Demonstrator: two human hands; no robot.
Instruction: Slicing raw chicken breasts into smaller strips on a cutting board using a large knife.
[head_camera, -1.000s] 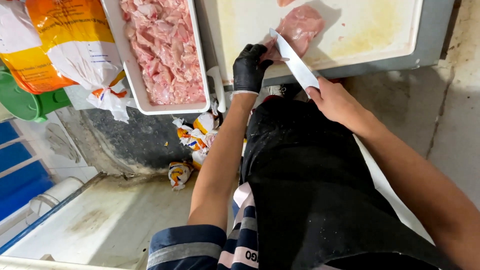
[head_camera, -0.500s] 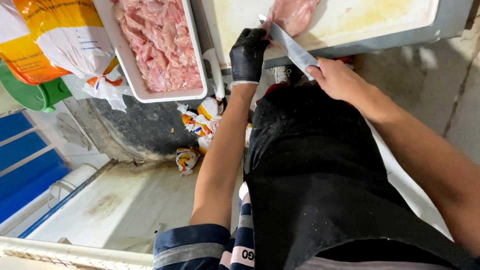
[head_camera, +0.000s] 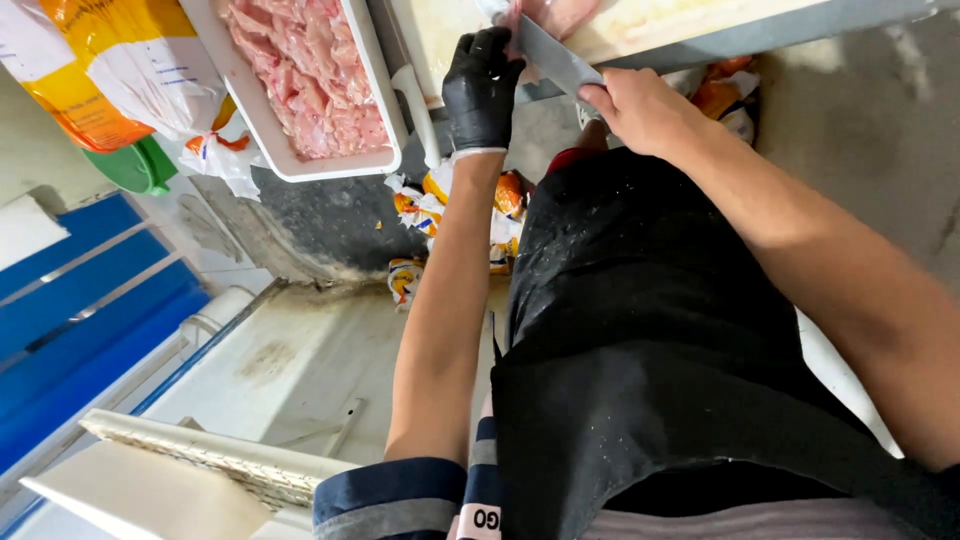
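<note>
The head camera looks straight down the person's front, past a black apron (head_camera: 650, 330) to the edge of a work table at the top of the picture.

The left hand (head_camera: 480, 85), in a black glove, rests at the near edge of a pale cutting board (head_camera: 640, 20). Its fingers are curled and pressed together, their tips down on a piece of raw pink meat (head_camera: 555, 12) that lies on the board right at the top edge of the picture, only partly in view.

The right hand (head_camera: 640, 105), bare, is closed in a fist around the handle of a knife (head_camera: 555, 55). The handle itself is hidden inside the fingers. The broad grey blade runs up and to the left from the fist, passing just beside the gloved fingertips and reaching the meat; whether the edge is in the meat cannot be told.

Left of the board stands a white tray (head_camera: 385, 95) filled with cut pieces of raw pink meat. Farther left lie orange and white plastic bags (head_camera: 110, 70), with a green tub (head_camera: 135, 165) below them. On the floor under the table, between the tray and the apron, crumpled orange and white wrappers (head_camera: 420, 205) lie in a heap.
</note>
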